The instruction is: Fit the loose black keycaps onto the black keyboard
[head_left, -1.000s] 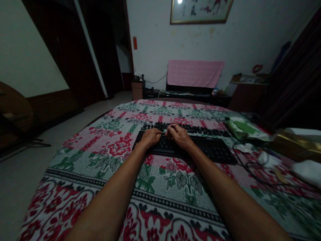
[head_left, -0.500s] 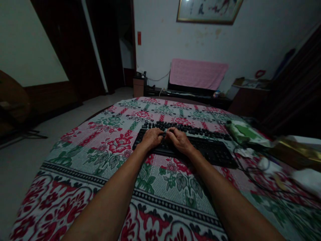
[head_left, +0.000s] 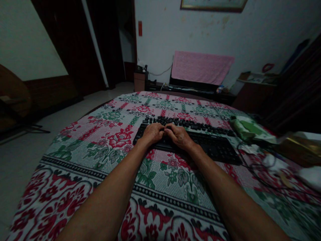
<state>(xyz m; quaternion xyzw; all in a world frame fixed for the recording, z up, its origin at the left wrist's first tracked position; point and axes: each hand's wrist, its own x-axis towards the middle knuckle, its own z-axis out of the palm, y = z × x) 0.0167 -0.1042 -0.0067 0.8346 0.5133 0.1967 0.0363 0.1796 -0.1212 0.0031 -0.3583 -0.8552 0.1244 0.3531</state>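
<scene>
A black keyboard (head_left: 215, 149) lies across a bed covered with a red and green floral cloth (head_left: 112, 147). Just behind it runs a row of loose black keycaps (head_left: 195, 124). My left hand (head_left: 151, 132) and my right hand (head_left: 178, 135) rest on the keyboard's left part. Their curled fingers meet at the keyboard's far edge. Both hands are closed, and what the fingertips pinch is too dark and small to make out.
A green packet (head_left: 247, 129) lies right of the keyboard, with a tangled dark cable (head_left: 255, 167), a gold box (head_left: 298, 147) and white items (head_left: 311, 175) further right. Bare floor (head_left: 20, 150) lies left of the bed. A pink cloth (head_left: 202, 67) hangs at the far wall.
The view has shifted slightly, so the room sits higher in the picture. My hands have drawn a little closer together on the keyboard and otherwise stay in place.
</scene>
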